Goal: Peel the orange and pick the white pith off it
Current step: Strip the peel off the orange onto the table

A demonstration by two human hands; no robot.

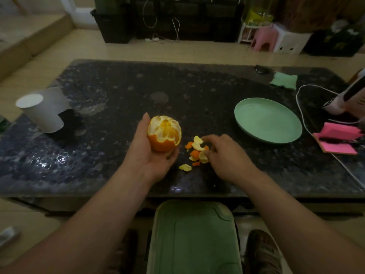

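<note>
A half-peeled orange [165, 133] sits cupped in the left hand [152, 155], held just above a dark, speckled surface [118, 95], with the fingers wrapped around its underside and the thumb against its far side. The rind is gone from the top and upper flanks, where the segments show through a patchy coat of white pith. A band of orange skin still covers the lower part, against the palm. Just beside the fruit, the right hand [225, 155] is curled over a small heap of peel scraps [195, 153] on the surface, its fingertips touching the pieces. Whether it grips one or has let go cannot be told. One pale scrap [185, 167] lies a little apart from the heap, nearer the person. A green plate [268, 120] stands farther to the right, with nothing on it. By this view the job looks roughly half done: the remaining rind has to come off, and most of the pith has yet to be picked away.
</note>
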